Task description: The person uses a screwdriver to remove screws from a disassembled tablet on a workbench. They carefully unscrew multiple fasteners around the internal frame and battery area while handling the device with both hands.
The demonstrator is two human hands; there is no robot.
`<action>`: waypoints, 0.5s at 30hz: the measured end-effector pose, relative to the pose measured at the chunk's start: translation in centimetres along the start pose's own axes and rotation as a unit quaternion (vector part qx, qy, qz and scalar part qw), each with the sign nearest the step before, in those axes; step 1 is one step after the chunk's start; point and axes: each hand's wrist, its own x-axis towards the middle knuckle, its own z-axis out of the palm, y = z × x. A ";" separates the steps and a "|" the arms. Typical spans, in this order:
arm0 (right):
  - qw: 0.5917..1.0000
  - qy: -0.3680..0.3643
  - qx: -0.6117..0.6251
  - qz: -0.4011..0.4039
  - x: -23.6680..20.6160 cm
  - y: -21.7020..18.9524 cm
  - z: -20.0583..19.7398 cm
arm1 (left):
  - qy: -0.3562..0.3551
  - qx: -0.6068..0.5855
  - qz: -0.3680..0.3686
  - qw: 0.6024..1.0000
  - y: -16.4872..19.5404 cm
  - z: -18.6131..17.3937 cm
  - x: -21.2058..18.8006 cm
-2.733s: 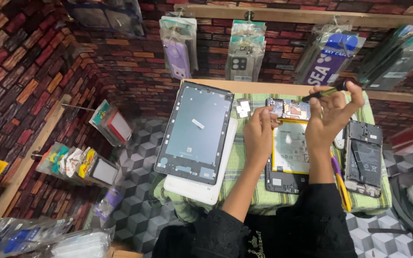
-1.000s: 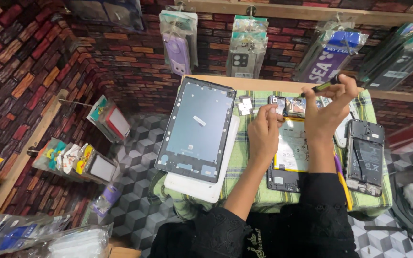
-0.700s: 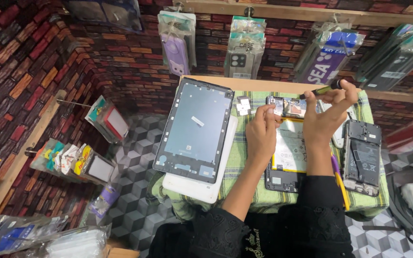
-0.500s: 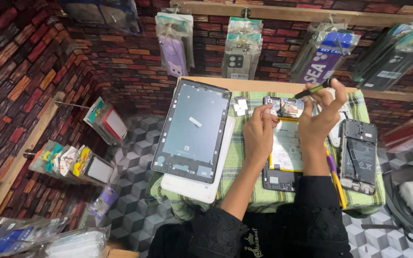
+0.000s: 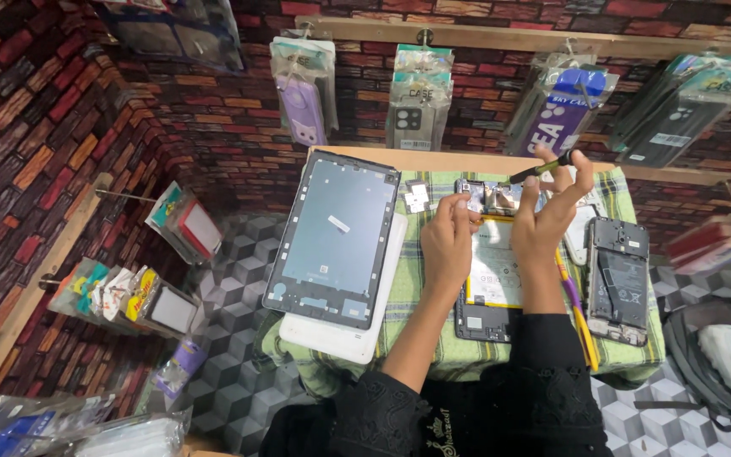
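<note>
Over the opened tablet (image 5: 491, 271) on the desk (image 5: 433, 161), the left hand (image 5: 448, 241) pinched its top board; right hand (image 5: 552, 216) gripped a screwdriver (image 5: 541, 167), apparently mid-disassembly, needing tip alignment.

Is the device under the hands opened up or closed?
Opened up: the device has no back cover, so its pale battery and circuit boards show.
</note>
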 end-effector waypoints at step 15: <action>0.999 0.017 -0.024 0.035 0.0 -0.7 0.2 | -0.004 -0.002 -0.016 1.000 -0.1 -0.1 0.1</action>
